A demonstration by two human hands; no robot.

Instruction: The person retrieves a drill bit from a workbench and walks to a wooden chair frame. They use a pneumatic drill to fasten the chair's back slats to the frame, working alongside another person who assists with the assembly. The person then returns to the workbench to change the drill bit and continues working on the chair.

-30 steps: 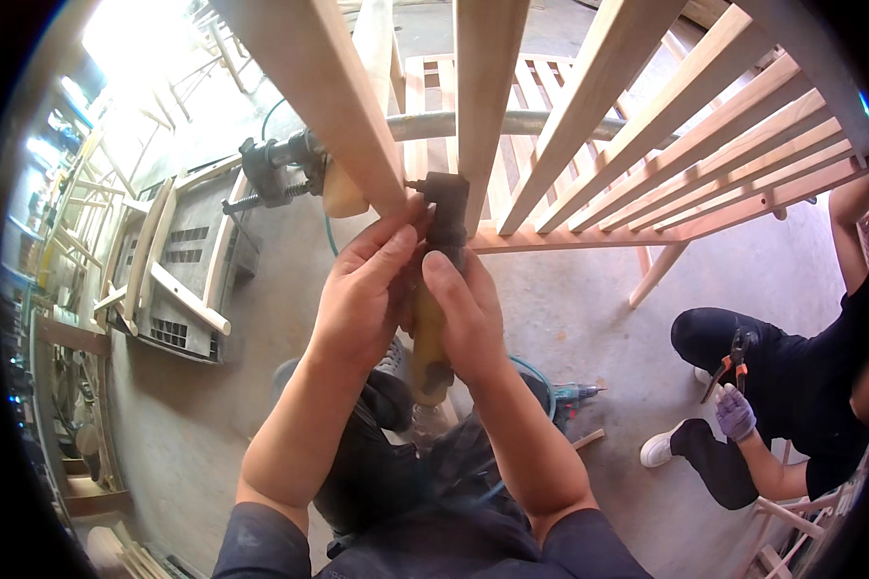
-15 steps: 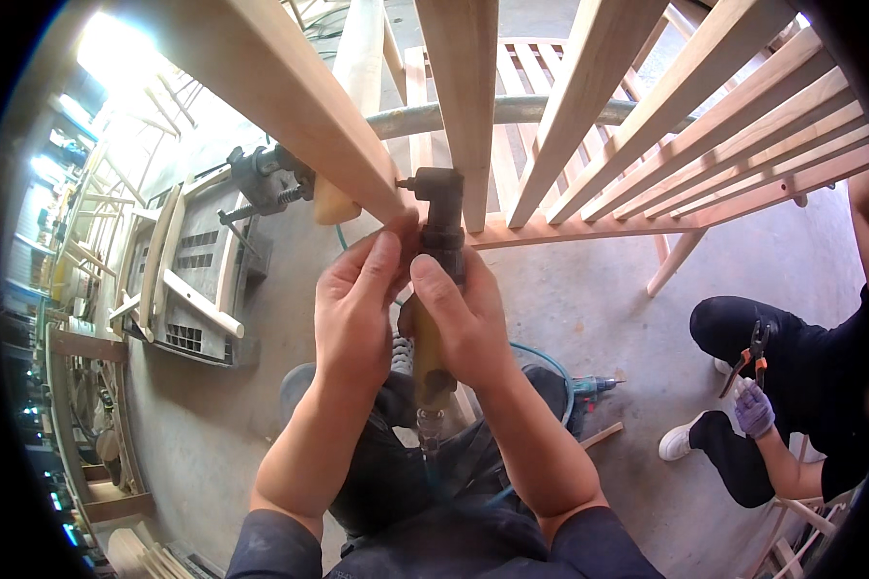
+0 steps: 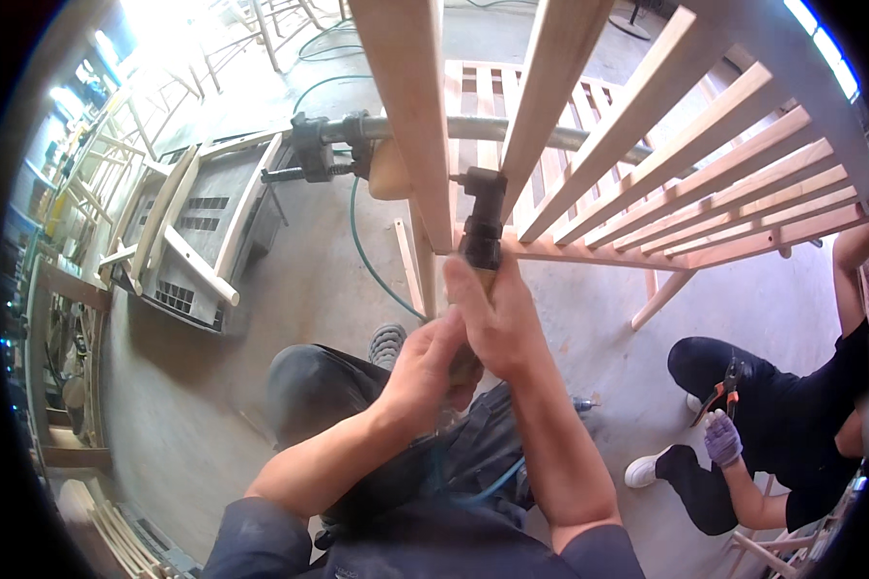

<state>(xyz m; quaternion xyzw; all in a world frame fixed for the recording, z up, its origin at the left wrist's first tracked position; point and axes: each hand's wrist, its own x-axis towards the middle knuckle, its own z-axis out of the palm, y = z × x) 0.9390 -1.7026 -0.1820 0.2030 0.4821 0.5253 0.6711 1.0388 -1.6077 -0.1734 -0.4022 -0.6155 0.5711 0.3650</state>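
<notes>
Both my hands grip a dark hand-held power tool [image 3: 482, 220] with a right-angle head. My right hand [image 3: 492, 323] wraps the upper part of its body. My left hand [image 3: 425, 372] holds the lower part, just under the right one. The tool's head presses sideways against a pale wooden slat [image 3: 410, 116] of a slatted wooden frame [image 3: 705, 164] that rises in front of me. A blue hose [image 3: 483, 487] trails down from the tool over my lap.
A metal bar clamp [image 3: 333, 150] runs across behind the slats. A green hose [image 3: 362, 251] lies on the concrete floor [image 3: 193, 386]. Wooden chair frames [image 3: 179, 241] lie at left. At right a crouching person in black holds orange-handled pliers [image 3: 722, 386] in a gloved hand.
My left hand slid down from beside the slat to the lower part of the tool. The view shifted, so the tool head now shows clearly against the slat.
</notes>
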